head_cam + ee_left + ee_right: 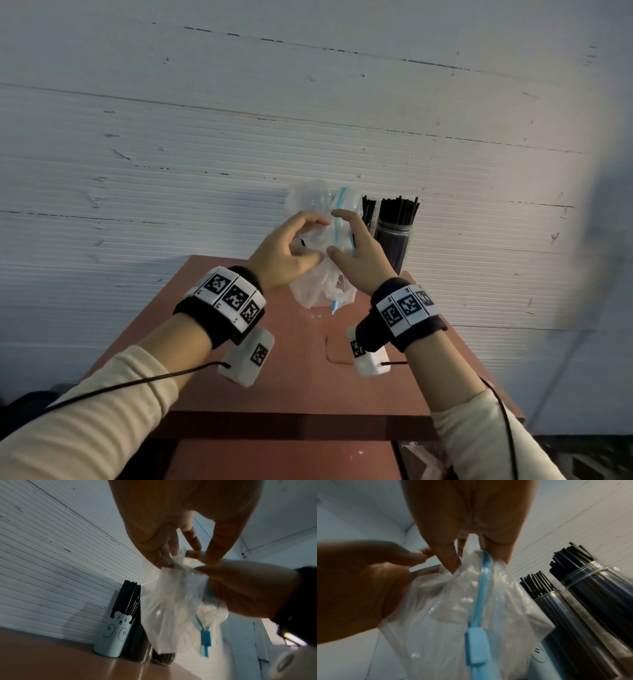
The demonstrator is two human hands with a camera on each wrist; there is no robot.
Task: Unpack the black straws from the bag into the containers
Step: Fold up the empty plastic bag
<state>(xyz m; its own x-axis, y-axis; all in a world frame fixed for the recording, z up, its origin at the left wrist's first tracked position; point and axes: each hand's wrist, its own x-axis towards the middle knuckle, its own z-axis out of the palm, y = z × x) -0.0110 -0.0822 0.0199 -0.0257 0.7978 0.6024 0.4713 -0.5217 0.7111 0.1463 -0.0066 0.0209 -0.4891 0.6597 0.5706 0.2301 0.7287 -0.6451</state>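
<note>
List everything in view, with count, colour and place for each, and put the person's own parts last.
bag: one, clear plastic with a blue zip strip and slider, crumpled, held above the table between both hands; no straws visible inside.
clear jars: two, transparent, full of black straws, at the table's far edge by the wall.
bear holder: one, pale blue with a drawn bear, beside the jars, holding black straws.
black straws: many, all standing in the three containers.
table: one, reddish brown, against the wall.
wall: white, ribbed.
left hand: pinches the bag.
right hand: pinches the bag.
wristbands: two, black with white marker tiles.
</note>
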